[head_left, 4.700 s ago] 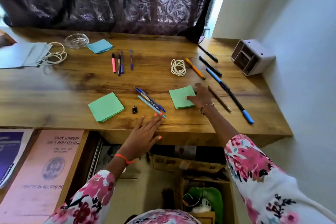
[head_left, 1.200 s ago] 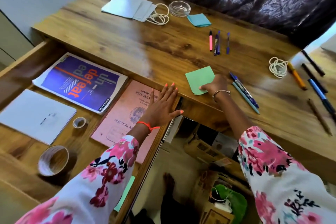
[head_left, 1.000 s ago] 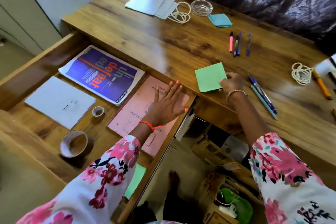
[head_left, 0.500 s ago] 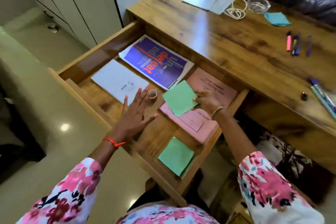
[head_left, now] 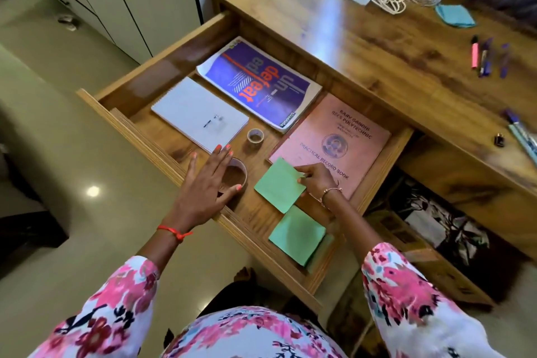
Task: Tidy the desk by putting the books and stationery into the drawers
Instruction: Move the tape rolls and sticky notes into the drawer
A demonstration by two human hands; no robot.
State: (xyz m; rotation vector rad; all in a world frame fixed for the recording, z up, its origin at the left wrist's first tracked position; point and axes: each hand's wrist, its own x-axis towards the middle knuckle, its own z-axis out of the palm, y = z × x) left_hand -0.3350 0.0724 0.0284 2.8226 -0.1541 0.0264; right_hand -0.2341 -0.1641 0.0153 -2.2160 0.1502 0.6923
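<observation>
Wooden desk [head_left: 363, 46] with its drawer [head_left: 162, 151] pulled open toward you. Your right hand [head_left: 316, 180] pinches a green sticky pad [head_left: 279, 187] inside the drawer, near the pink record book [head_left: 334, 139]. A second green pad [head_left: 296, 234] lies nearer you. Your left hand [head_left: 206, 186] is spread flat, fingers loose, over a tape roll [head_left: 238, 173] at the drawer's near edge. Pens [head_left: 482, 57] lie far right on the desk.
</observation>
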